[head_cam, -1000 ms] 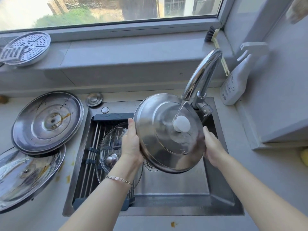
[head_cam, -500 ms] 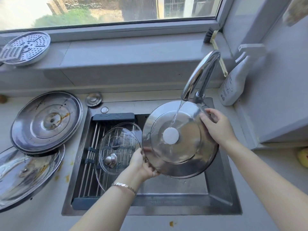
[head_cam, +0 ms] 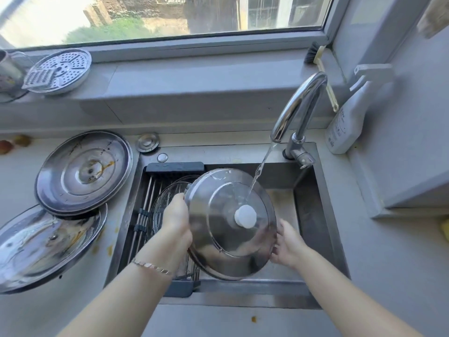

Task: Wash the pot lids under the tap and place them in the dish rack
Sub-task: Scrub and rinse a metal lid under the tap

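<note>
A steel pot lid [head_cam: 218, 242] with a white knob is tilted over the sink, and water from the tap [head_cam: 297, 110] runs onto its top. My left hand [head_cam: 176, 222] grips its left rim. My right hand [head_cam: 288, 246] holds the lower right rim, fingers behind the lid. A glass lid [head_cam: 167, 195] stands in the dish rack [head_cam: 175, 167] on the sink's left side, mostly hidden by my left hand and the steel lid. Two large stained steel lids lie on the left counter, one [head_cam: 83, 172] overlapping the other [head_cam: 46, 244].
The steel sink [head_cam: 313, 215] has bare basin to the right. A small round drain cover [head_cam: 147, 141] lies behind the sink. On the sill sit a perforated steamer plate [head_cam: 60, 70] and a brush [head_cam: 320, 66]. A white spray bottle [head_cam: 349, 117] stands at the right.
The lid has come lower and left under the stream. My right hand slid from the lid's upper right rim to its lower right. My left hand moved up onto the left rim.
</note>
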The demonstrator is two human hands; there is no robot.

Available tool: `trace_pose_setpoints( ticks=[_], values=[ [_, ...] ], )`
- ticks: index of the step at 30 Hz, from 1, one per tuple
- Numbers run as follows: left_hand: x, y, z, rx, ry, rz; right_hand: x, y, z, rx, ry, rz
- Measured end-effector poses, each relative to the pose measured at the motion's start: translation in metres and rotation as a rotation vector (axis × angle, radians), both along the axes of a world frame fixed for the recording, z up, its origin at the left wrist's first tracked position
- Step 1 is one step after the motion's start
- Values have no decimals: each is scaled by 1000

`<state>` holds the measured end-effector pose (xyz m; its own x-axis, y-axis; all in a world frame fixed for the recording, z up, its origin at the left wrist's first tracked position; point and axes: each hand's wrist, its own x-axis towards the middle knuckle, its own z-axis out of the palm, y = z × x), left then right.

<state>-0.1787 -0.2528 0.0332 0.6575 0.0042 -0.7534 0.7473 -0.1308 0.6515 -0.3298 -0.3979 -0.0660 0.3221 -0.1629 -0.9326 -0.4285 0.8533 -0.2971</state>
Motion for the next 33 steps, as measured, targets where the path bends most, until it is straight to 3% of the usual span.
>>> trace_pose_setpoints(
  ticks=[3,6,10,14,18,23,28,30,33],
  values=[
    [-7,-9,9,113,-286,-85,-2,-7,6,157,-127,-172],
    [-15,-12,12,43,-471,-128,-5,-18,20,251,-260,-167],
    [-24,-14,10,-108,-616,-233,-22,-36,31,139,-318,-19],
    [-25,-11,1,-168,-703,-502,-40,-50,28,111,-283,40],
    [-17,-12,-15,-175,-500,-540,-40,-47,23,18,-421,-45],
    [-7,-12,-52,-149,-170,-382,-30,-54,30,-47,-591,-165],
    [-22,-26,-53,-400,291,-65,-8,-81,82,-398,-642,1],
    [-31,-30,-53,-400,351,-76,1,-88,99,-564,-604,113],
    [-35,-29,-54,-331,358,-136,11,-96,106,-811,-401,258]
  ],
)
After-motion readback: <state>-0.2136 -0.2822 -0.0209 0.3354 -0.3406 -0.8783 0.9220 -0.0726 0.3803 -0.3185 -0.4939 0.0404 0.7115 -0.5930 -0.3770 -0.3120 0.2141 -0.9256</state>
